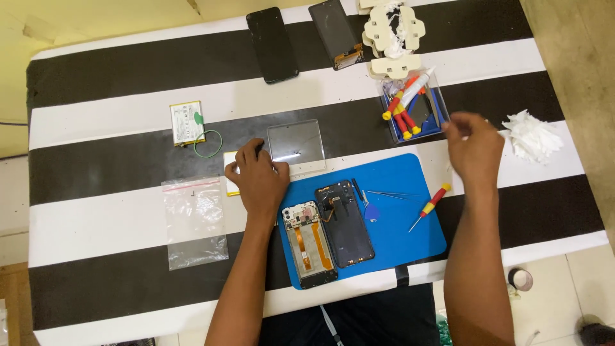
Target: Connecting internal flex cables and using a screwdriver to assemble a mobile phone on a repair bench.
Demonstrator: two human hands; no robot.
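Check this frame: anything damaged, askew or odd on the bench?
One oddity: the phone on the blue mat lies opened, orange flex exposed, its dark back cover alongside. Crumpled white tissue sits at the right edge. Nothing spilled.

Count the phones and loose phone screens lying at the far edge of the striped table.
2: a black phone lying flat at the far edge, and a dark screen panel just right of it, beside the white plastic pieces.
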